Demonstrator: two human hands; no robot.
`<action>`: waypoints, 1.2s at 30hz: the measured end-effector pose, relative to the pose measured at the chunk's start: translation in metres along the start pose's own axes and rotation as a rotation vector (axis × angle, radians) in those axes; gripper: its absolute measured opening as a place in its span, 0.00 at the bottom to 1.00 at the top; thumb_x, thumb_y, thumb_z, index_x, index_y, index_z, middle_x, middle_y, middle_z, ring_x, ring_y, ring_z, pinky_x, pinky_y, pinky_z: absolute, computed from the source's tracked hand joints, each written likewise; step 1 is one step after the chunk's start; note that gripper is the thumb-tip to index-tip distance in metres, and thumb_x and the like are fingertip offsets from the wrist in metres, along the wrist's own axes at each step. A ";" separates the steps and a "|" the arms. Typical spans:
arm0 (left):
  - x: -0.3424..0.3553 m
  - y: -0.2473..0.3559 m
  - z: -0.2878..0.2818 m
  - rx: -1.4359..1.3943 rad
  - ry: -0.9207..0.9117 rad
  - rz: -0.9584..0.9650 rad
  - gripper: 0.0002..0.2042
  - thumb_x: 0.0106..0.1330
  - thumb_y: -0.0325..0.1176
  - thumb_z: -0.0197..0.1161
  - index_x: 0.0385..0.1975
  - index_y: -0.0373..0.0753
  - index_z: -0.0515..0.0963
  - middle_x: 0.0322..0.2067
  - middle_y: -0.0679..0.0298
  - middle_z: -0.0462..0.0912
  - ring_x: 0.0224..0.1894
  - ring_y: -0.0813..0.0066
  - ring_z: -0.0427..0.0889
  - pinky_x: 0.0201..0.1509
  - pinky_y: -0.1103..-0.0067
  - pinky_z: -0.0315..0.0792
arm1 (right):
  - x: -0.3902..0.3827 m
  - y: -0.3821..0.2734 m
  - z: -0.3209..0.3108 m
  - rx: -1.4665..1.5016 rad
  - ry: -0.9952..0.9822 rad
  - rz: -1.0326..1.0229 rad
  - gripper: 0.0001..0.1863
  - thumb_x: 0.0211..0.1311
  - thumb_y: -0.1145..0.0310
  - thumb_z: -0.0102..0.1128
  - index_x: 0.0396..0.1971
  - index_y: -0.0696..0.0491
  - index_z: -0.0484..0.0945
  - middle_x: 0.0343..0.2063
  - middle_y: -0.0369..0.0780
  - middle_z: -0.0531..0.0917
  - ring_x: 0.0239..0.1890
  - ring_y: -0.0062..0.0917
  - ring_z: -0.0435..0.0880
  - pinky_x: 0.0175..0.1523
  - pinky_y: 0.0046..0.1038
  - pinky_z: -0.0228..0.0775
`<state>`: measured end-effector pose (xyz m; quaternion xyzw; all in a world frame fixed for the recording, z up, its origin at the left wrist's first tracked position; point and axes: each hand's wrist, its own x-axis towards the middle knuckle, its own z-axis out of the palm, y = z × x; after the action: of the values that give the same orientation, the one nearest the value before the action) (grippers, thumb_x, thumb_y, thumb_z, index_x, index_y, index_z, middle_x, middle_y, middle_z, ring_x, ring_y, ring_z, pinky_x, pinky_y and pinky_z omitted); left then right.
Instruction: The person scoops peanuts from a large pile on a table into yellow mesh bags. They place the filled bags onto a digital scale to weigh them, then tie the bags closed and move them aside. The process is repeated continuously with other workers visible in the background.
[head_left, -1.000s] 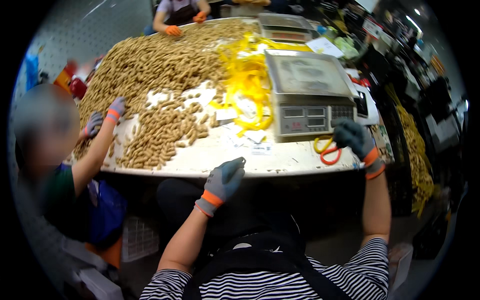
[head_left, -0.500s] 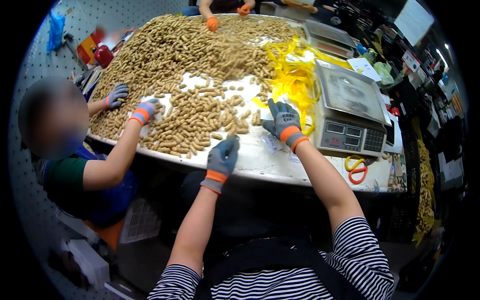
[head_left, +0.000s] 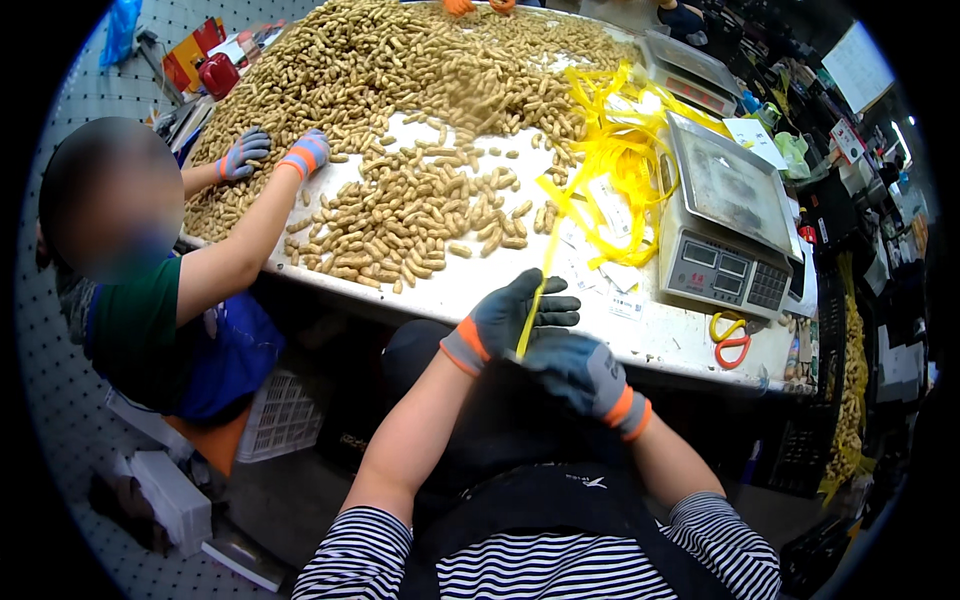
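Gloved hands meet at the near edge of a white table (head_left: 660,330), a yellow strip (head_left: 550,255) running between them and up over the tabletop. The left hand (head_left: 515,312) is open, fingers extended, the strip lying across it; the right hand (head_left: 580,375), just below the table's edge, is at the strip's lower end, too blurred to tell whether its fingers are closed on it. Bare tabletop lies between the hands and the scissors (head_left: 736,341) near the right corner, with paper labels (head_left: 627,305) at its upper side. A digital scale (head_left: 730,180) bounds the right, a loose spread of peanuts (head_left: 410,220) the left, and a tangled heap of yellow strips (head_left: 625,150) lies beyond the labels.

Whether the held strip is free of that heap cannot be made out. At the upper border, a co-worker's orange gloves (head_left: 480,5) are cut off. Another co-worker, face blurred, rests gloved hands (head_left: 305,152) on the larger peanut pile (head_left: 380,80).

Half a second earlier, the right hand was beside the heap and the left hovered apart by the near edge; now the two are together, and the whole view has shifted.
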<state>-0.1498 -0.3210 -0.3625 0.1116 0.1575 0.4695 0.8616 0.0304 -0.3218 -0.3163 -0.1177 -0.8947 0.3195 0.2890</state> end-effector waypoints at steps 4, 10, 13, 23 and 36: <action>-0.002 -0.003 -0.003 -0.052 -0.080 0.197 0.24 0.62 0.41 0.56 0.54 0.33 0.64 0.31 0.66 0.75 0.33 0.75 0.73 0.45 0.75 0.69 | -0.034 -0.018 -0.001 0.371 -0.480 0.447 0.12 0.53 0.64 0.56 0.34 0.56 0.78 0.27 0.45 0.79 0.31 0.36 0.78 0.40 0.29 0.69; -0.006 0.002 0.009 0.004 0.101 0.368 0.21 0.62 0.36 0.54 0.51 0.30 0.66 0.23 0.71 0.70 0.27 0.81 0.67 0.36 0.83 0.65 | -0.065 -0.015 -0.027 -0.173 -0.935 0.952 0.18 0.49 0.56 0.60 0.37 0.52 0.79 0.31 0.44 0.81 0.36 0.35 0.80 0.43 0.31 0.69; -0.008 -0.001 0.005 0.068 0.110 0.396 0.20 0.62 0.37 0.54 0.48 0.28 0.68 0.21 0.71 0.68 0.23 0.82 0.63 0.31 0.84 0.63 | -0.085 -0.009 -0.041 -0.168 -0.750 0.700 0.22 0.46 0.55 0.62 0.40 0.52 0.78 0.35 0.45 0.81 0.39 0.36 0.79 0.47 0.31 0.68; -0.015 -0.064 0.044 0.853 0.208 0.086 0.12 0.63 0.32 0.52 0.41 0.31 0.75 0.35 0.65 0.79 0.36 0.82 0.76 0.39 0.84 0.71 | -0.005 -0.011 -0.022 0.707 0.394 0.684 0.16 0.58 0.64 0.51 0.42 0.58 0.75 0.35 0.41 0.80 0.40 0.25 0.78 0.47 0.24 0.68; -0.127 0.095 -0.060 1.956 1.900 1.094 0.30 0.51 0.45 0.67 0.47 0.28 0.69 0.50 0.42 0.67 0.53 0.47 0.65 0.56 0.65 0.61 | 0.031 0.088 -0.020 0.450 0.488 0.446 0.15 0.63 0.63 0.49 0.44 0.57 0.75 0.44 0.39 0.78 0.48 0.23 0.74 0.54 0.24 0.63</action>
<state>-0.3110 -0.3748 -0.3644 0.3382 0.8399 0.3344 -0.2614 0.0193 -0.2315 -0.3461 -0.3152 -0.6600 0.5249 0.4353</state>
